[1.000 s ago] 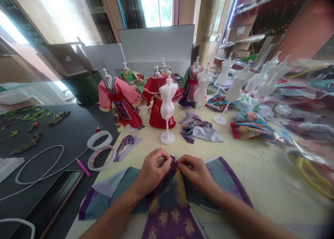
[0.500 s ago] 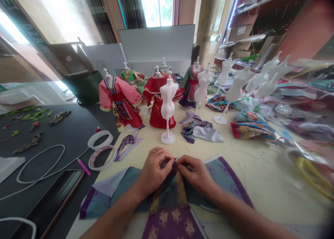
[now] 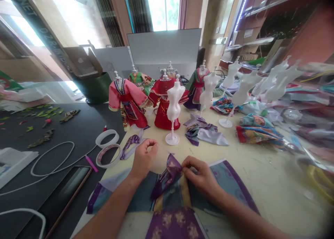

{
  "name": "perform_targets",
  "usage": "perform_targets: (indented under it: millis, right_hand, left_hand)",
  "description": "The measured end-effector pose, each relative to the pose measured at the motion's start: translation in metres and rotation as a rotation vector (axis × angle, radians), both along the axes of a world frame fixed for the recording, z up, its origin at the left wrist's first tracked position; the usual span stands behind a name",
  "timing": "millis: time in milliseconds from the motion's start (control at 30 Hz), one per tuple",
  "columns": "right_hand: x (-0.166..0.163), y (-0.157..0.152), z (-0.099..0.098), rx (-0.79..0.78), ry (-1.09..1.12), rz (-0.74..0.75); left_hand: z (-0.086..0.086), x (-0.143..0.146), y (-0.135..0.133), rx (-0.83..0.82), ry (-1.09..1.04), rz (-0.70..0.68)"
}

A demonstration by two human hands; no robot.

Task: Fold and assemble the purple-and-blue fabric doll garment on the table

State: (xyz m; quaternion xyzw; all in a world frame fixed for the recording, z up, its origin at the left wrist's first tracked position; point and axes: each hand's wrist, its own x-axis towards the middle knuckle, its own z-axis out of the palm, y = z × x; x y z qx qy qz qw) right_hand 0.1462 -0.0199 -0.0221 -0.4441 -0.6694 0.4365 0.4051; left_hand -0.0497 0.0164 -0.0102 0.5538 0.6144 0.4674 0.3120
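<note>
A small teal and purple doll robe [image 3: 224, 178] lies spread flat on the cream table in front of me. My right hand [image 3: 200, 174] pinches its purple collar [image 3: 169, 171] at the top centre, lifting the fold slightly. My left hand [image 3: 143, 157] hovers just left of the collar, thumb and forefinger curled together in a pinch; what they hold, if anything, is too small to see. A bare white mannequin stand [image 3: 174, 108] is upright just beyond my hands.
Dressed doll mannequins in pink [image 3: 127, 101] and red [image 3: 164, 101] stand behind, with more bare white ones [image 3: 244, 89] to the right. Folded fabric pieces [image 3: 203, 131] and piles of clothes [image 3: 258, 131] lie around. Tape rolls [image 3: 106, 148], a white cable [image 3: 49, 160] and a phone [image 3: 70, 185] sit on the black mat.
My left hand has let go of the collar and moved left and up. The right hand keeps its pinch on the collar, which now stands up more. The view shifted slightly.
</note>
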Motion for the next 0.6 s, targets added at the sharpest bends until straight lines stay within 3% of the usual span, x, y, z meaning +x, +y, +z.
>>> perform_targets:
  millis: [333,467,600]
  right_hand:
    - [0.002,0.001,-0.001,-0.062,0.045,0.009]
    - [0.003,0.001,-0.001,-0.043,0.098,0.023]
    - [0.002,0.001,-0.002,-0.052,0.136,0.039]
  left_hand:
    - [0.004,-0.013,0.011,0.039,-0.213,0.228]
    - [0.003,-0.015,0.013,0.07,-0.305,0.226]
    - [-0.002,-0.005,0.01,0.022,-0.403,0.133]
